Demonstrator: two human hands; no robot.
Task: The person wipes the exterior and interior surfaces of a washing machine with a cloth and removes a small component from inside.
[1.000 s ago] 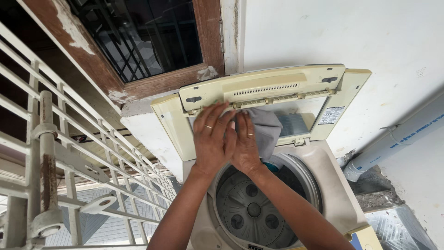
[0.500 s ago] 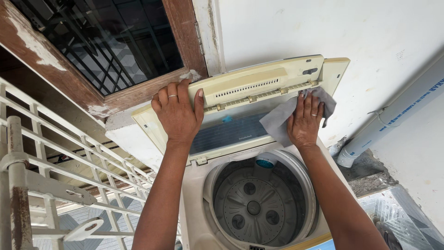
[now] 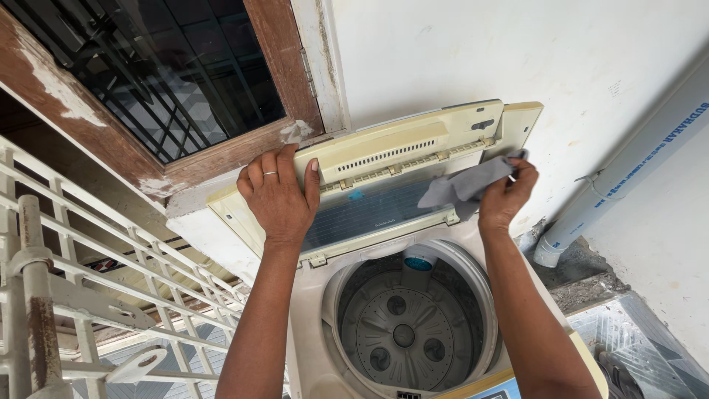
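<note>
Left hand (image 3: 277,196): laid flat on the left end of the raised lid (image 3: 384,174), fingers hooked over its top edge, thumb pointing up on the inner face; a ring on 1 finger. Grip: clasped on the lid's edge.
Right hand (image 3: 506,196): at the lid's right end, fingers curled. Grip: clenched on a grey cloth (image 3: 465,185).
Grey cloth: bunched, held against the inner face of the lid near its right hinge corner; loose end trails left over the lid's clear window panel.
Lid: cream plastic, yellowed, folded and standing open, leaning back toward the wall (image 3: 480,52); a slotted vent strip runs along its upper section, a small blue mark shows on the window panel.
Washing machine (image 3: 532,288): top-loader, tub mouth open below both forearms.
Drum (image 3: 402,332): grey, with a round pulsator plate showing 3 dark holes around a centre hub; a blue-capped fitting (image 3: 419,260) sits at the rear rim.
Window (image 3: 155,66): dark glass with a grille, brown wooden frame with flaked paint, above and left of the lid.
Railing (image 3: 88,281): white metal bars, rust spots, to the left.
Pipe (image 3: 628,162): white, slanting down the wall at right, well apart from the hands.
</note>
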